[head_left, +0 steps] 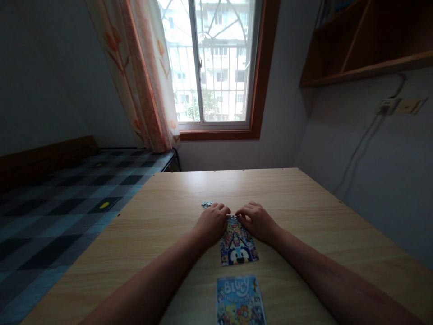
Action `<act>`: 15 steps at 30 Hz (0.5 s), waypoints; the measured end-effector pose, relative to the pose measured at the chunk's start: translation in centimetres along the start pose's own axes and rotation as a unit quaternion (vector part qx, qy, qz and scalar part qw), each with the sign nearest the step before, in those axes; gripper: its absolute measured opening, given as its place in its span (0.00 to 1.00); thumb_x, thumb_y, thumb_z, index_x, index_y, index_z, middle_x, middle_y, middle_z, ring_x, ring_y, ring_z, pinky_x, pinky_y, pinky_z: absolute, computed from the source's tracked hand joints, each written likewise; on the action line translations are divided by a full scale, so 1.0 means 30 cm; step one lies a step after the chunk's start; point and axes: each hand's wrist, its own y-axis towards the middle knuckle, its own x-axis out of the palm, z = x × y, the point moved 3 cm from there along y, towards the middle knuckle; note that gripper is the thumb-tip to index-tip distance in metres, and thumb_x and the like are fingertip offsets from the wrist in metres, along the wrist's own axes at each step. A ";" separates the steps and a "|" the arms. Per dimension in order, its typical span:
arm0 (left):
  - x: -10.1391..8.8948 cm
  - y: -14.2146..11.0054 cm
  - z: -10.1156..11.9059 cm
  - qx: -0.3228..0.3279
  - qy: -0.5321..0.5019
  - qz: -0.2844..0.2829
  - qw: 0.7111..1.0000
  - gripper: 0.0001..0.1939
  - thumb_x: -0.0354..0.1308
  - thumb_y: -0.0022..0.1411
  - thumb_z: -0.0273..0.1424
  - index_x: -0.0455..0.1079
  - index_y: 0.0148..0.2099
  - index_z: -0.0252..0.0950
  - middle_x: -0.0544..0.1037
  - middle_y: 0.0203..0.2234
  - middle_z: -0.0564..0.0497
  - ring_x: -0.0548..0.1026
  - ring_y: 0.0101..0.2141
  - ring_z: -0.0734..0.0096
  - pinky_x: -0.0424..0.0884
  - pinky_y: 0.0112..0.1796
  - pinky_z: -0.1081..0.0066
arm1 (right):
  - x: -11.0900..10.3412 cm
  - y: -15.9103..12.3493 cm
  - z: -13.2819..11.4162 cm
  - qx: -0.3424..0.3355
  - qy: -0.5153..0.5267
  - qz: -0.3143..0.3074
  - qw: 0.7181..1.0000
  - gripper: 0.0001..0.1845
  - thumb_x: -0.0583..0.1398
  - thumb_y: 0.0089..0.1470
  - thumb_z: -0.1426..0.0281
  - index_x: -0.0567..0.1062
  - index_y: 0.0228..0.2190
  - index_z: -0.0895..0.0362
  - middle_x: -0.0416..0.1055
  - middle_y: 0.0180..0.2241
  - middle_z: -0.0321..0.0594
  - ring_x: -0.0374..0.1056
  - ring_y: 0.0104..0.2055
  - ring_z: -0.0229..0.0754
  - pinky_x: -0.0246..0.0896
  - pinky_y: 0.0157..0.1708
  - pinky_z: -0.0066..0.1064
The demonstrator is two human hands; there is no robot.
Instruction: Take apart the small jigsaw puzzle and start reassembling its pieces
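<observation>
A jigsaw puzzle point(237, 246) with a blue cartoon dog's face along its near edge lies flat on the wooden table. My left hand point(213, 222) rests along its left side, fingers curled in at the far left corner. Opposite it, my right hand point(256, 220) has its thumb and forefinger bent onto the far right corner. Both hands grip the puzzle's far end, where the edge looks uneven; the fingers partly cover it. A few loose puzzle pieces point(207, 204) lie just beyond my left hand. Nearer to me is a picture card or box point(240, 300) lettered "Bluey".
The light wooden table point(162, 207) reaches toward a wall with a window point(219, 63) and flowered curtain point(138, 72). To the left stands a bed point(61, 216) with a checked cover. A wooden shelf point(372, 67) and a socket with a cable point(358, 149) are on the right wall.
</observation>
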 end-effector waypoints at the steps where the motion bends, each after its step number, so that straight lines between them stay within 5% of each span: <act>1: -0.002 0.000 0.001 0.003 0.006 -0.005 1.000 0.10 0.51 0.63 0.26 0.72 0.43 0.37 0.76 0.39 0.46 0.71 0.43 0.60 0.67 0.45 0.63 | 0.000 0.000 0.001 -0.002 0.002 0.000 1.000 0.05 0.61 0.57 0.75 0.78 0.33 0.54 0.75 0.29 0.37 0.67 0.36 0.44 0.59 0.42 0.36; 15: -0.006 0.001 0.001 0.013 0.008 0.001 1.000 0.08 0.51 0.65 0.27 0.72 0.41 0.36 0.76 0.37 0.46 0.72 0.40 0.62 0.68 0.43 0.64 | 0.004 -0.007 0.007 0.011 0.058 -0.008 0.998 0.06 0.59 0.59 0.74 0.77 0.32 0.54 0.76 0.31 0.39 0.70 0.35 0.42 0.60 0.37 0.30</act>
